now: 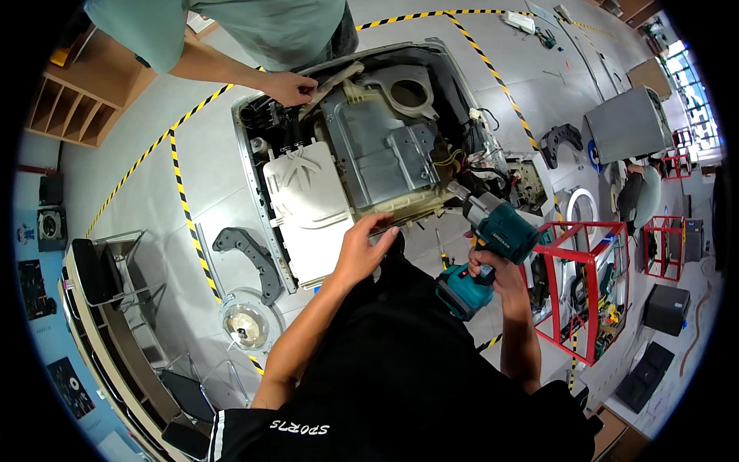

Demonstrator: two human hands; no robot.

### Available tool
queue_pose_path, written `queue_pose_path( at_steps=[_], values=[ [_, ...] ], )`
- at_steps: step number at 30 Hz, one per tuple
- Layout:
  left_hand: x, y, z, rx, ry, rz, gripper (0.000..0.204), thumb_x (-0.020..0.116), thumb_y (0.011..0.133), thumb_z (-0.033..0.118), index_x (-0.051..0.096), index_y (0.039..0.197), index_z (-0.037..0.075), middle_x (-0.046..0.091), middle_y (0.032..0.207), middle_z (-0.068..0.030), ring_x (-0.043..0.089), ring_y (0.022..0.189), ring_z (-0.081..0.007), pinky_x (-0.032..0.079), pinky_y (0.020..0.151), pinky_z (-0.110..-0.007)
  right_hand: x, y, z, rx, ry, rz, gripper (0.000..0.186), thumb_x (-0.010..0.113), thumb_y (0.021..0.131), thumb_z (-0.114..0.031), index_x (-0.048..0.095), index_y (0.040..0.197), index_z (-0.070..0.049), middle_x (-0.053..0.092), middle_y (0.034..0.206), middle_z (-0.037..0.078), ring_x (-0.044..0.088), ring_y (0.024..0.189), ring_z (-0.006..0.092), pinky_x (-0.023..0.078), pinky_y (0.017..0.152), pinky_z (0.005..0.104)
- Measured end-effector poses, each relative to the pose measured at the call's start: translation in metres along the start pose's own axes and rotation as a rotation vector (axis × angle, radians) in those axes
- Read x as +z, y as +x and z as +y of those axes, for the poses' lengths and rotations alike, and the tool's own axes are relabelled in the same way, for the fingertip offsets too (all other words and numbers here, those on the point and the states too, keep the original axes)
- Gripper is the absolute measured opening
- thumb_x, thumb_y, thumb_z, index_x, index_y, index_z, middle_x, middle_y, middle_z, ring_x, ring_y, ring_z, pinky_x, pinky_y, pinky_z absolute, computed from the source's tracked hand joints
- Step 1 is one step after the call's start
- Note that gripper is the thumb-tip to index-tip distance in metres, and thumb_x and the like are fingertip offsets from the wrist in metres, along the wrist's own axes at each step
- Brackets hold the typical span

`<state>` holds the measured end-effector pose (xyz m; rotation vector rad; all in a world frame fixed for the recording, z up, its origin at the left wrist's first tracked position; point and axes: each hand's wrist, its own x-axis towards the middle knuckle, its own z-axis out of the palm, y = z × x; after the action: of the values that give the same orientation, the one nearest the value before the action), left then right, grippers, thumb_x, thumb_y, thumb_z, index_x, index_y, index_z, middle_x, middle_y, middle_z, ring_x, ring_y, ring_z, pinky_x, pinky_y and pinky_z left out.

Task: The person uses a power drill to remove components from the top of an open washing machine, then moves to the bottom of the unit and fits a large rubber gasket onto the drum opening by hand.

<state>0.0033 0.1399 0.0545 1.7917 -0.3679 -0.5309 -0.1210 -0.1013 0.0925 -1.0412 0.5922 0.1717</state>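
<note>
My right hand grips a teal cordless drill by its handle, its grey nose pointing at the near right corner of an opened washing machine. My left hand is empty, fingers apart, by the machine's near edge. Beside it lies a white plastic housing; to the right of that is a grey metal cover. Loose wires show at the machine's right side. Across from me, a co-worker's hand reaches to the far left part of the machine.
Dark curved counterweights lie on the floor at both sides. A round glass door sits at lower left. To the right stand a red-framed cart with tools and a white ring. A screwdriver lies near the drill.
</note>
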Motion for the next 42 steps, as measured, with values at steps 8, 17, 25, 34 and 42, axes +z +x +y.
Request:
queue_pose_path(
  at_steps=[8, 17, 25, 34, 42],
  values=[
    [0.021, 0.016, 0.047, -0.164, -0.685, -0.2, 0.033, 0.057, 0.09, 0.014, 0.052, 0.116, -0.005, 0.061, 0.106, -0.0117, 0.058, 0.096, -0.0144, 0.046, 0.085, -0.027, 0.014, 0.002, -0.016, -0.083, -0.102, -0.276, 0.039, 0.066, 0.071, -0.006, 0.056, 0.108, 0.001, 0.054, 0.068, 0.002, 0.051, 0.056, 0.0078, 0.041, 0.052, 0.0214],
    [0.04, 0.013, 0.065, -0.125, -0.727, -0.325, 0.044, 0.069, 0.081, 0.01, 0.05, 0.119, -0.004, 0.057, 0.102, -0.0049, 0.054, 0.095, -0.0107, 0.047, 0.084, -0.025, 0.022, 0.004, -0.009, -0.14, 0.029, -0.311, 0.037, 0.061, 0.073, -0.001, 0.052, 0.109, 0.001, 0.055, 0.07, 0.006, 0.053, 0.057, 0.0123, 0.043, 0.054, 0.0249],
    [0.06, 0.019, 0.068, -0.145, -0.66, -0.43, 0.042, 0.071, 0.077, 0.004, 0.053, 0.115, 0.002, 0.055, 0.088, 0.0014, 0.052, 0.083, -0.0071, 0.045, 0.077, -0.023, 0.014, 0.005, -0.005, 0.01, 0.188, -0.327, 0.029, 0.057, 0.074, -0.004, 0.054, 0.102, 0.002, 0.055, 0.069, 0.009, 0.052, 0.056, 0.0156, 0.043, 0.056, 0.0288],
    [0.083, 0.025, 0.052, -0.104, -0.732, -0.474, 0.022, 0.072, 0.078, 0.009, 0.059, 0.095, 0.004, 0.05, 0.078, 0.006, 0.044, 0.073, -0.0028, 0.04, 0.064, -0.02, -0.005, 0.005, 0.017, 0.023, 0.284, -0.316, 0.049, 0.057, 0.077, -0.005, 0.044, 0.123, 0.004, 0.055, 0.073, 0.008, 0.052, 0.061, 0.0168, 0.043, 0.059, 0.0294],
    [0.081, 0.017, 0.045, -0.138, -0.661, -0.448, 0.026, 0.07, 0.078, 0.003, 0.061, 0.103, 0.001, 0.06, 0.088, 0.0024, 0.054, 0.079, -0.0045, 0.046, 0.068, -0.019, 0.008, 0.0, 0.004, -0.01, 0.102, -0.281, 0.045, 0.055, 0.075, -0.002, 0.046, 0.118, 0.006, 0.057, 0.081, 0.01, 0.053, 0.061, 0.0144, 0.044, 0.056, 0.0271]
  ],
)
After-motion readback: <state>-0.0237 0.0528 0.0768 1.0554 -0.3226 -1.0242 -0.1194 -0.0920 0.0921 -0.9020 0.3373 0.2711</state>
